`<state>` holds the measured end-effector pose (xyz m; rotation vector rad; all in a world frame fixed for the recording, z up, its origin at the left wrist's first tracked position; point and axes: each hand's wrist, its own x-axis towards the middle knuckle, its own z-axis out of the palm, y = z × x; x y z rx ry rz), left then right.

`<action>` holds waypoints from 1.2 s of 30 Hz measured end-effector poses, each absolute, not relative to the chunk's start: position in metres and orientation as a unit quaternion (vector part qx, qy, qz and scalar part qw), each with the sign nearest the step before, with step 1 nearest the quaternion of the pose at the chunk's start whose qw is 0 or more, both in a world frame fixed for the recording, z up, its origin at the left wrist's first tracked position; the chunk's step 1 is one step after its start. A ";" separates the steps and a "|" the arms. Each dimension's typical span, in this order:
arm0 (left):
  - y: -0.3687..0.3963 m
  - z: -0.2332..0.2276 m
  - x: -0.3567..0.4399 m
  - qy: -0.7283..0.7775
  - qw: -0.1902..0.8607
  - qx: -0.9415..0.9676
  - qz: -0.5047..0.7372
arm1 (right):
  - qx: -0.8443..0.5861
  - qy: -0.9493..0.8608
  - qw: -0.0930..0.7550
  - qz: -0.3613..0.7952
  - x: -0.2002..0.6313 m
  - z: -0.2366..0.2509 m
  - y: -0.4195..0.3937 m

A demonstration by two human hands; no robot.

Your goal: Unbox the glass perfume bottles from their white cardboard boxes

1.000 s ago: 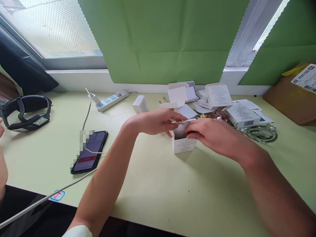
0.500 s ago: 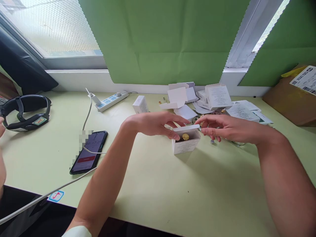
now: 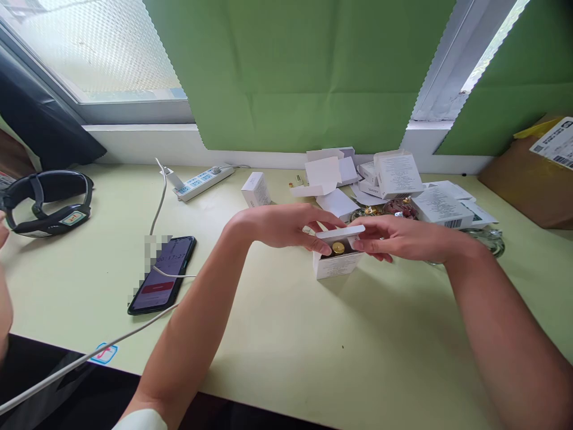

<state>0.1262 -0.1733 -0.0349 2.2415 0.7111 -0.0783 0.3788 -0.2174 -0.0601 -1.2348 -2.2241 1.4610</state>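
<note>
A small white carton [image 3: 339,267] stands upright on the table with its lid flap raised at the back. Inside it a round gold cap [image 3: 338,247] shows; what lies under the cap is hidden. My left hand [image 3: 290,227] is closed on the carton's left side, its thumb over the front rim. At the right side my right hand [image 3: 389,237] grips the carton's edge near the flap, thumb at the opening and fingers behind. Part of its fingers is hidden by the box.
Flattened and standing white boxes [image 3: 398,173] pile up at the back, beside glass items [image 3: 400,208]. Another white carton [image 3: 256,190], a power strip [image 3: 203,183], a phone [image 3: 163,275] with a cable, and a black headset [image 3: 49,203] lie leftward. A cardboard box [image 3: 532,179] sits right.
My right hand has moved left, from beside the carton onto its right edge, its thumb now at the opening. My left hand stays on the carton.
</note>
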 end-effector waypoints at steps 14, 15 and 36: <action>-0.170 -0.039 0.127 0.261 0.395 0.881 -0.018 | -0.456 -0.740 0.099 0.484 0.374 -0.071 -0.210; -0.169 -0.039 0.126 0.263 0.398 0.879 -0.019 | -0.465 -0.741 0.111 0.471 0.373 -0.072 -0.209; -0.164 -0.052 0.131 0.281 0.433 0.854 -0.065 | -0.465 -0.694 0.130 0.534 0.374 -0.075 -0.205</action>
